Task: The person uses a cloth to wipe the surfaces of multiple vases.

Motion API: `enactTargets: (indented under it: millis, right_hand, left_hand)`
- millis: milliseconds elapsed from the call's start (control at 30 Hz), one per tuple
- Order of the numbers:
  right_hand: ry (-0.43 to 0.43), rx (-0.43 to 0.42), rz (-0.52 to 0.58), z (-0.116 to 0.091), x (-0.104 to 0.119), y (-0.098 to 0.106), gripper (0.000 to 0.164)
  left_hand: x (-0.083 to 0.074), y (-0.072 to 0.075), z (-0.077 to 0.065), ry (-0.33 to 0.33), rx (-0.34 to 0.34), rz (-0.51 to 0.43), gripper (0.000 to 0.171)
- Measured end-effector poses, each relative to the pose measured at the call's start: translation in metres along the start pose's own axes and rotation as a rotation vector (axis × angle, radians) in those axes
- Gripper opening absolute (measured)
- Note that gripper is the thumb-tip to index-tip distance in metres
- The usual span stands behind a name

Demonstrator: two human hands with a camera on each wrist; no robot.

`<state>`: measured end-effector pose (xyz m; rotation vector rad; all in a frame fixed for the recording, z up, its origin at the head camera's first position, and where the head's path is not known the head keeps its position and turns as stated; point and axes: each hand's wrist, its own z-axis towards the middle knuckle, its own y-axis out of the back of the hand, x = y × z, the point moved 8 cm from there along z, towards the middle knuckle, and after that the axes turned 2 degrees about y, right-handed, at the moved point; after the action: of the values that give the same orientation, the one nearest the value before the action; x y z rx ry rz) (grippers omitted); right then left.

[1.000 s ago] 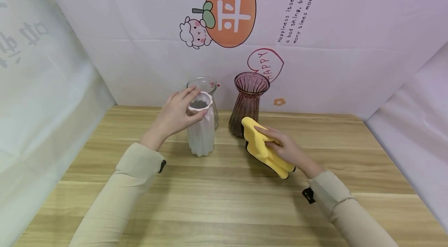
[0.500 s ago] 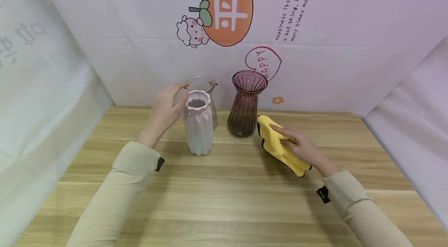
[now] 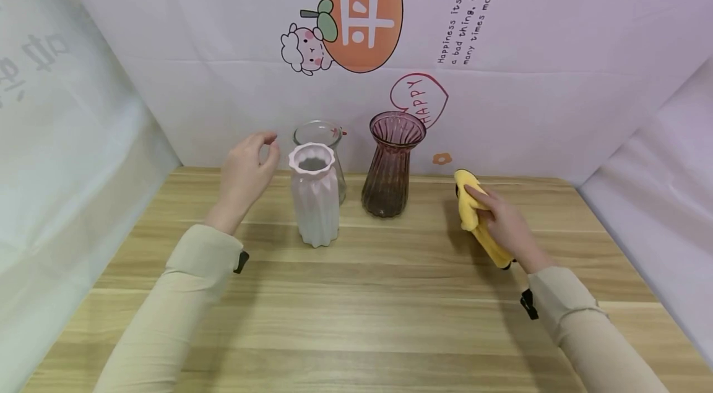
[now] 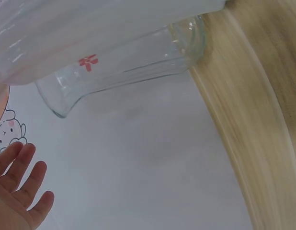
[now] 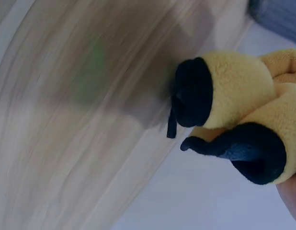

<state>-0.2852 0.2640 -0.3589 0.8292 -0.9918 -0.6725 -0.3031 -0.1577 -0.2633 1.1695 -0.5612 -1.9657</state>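
Observation:
My left hand [image 3: 245, 173] is raised just left of a white fluted vase [image 3: 316, 207], apart from it and holding nothing. In the left wrist view its fingers [image 4: 30, 184] are spread and relaxed, well below the vase's rim. The white vase stands upright, partly hiding a clear glass vase [image 3: 317, 128] behind it. To the right of these, a purple ribbed glass vase [image 3: 387, 176] stands upright. My right hand [image 3: 507, 226] grips a folded yellow cloth [image 3: 468, 204] with dark edging, over the right part of the table. The right wrist view shows the bunched cloth [image 5: 239, 91] close up.
A wooden table [image 3: 356, 319] carries the vases near its back edge. Behind it hangs a white backdrop [image 3: 223, 102] printed with cartoons and lettering. White cloth walls enclose the left and right sides.
My left hand has let go of the white vase's rim and drawn away left. My right hand has carried the yellow cloth rightward, away from the purple vase.

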Motion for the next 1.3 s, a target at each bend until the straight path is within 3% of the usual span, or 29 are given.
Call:
enactTargets:
  millis: [300, 600, 833, 1300]
  right_hand:
    - [-0.020, 0.115, -0.152, 0.003, -0.016, -0.014, 0.057]
    - [-0.022, 0.184, -0.107, 0.008, -0.021, -0.033, 0.056]
    - [-0.081, 0.286, -0.058, 0.011, -0.022, -0.044, 0.056]
    - [-0.008, 0.413, -0.075, 0.022, -0.017, -0.062, 0.057]
  left_hand:
    - [0.010, -0.005, -0.002, 0.024, 0.036, 0.052, 0.038]
    - [0.020, -0.009, -0.002, 0.058, 0.063, 0.095, 0.039]
    - [0.031, -0.016, -0.004, 0.087, 0.108, 0.125, 0.040]
    - [0.043, -0.028, -0.004, 0.138, 0.178, 0.143, 0.044]
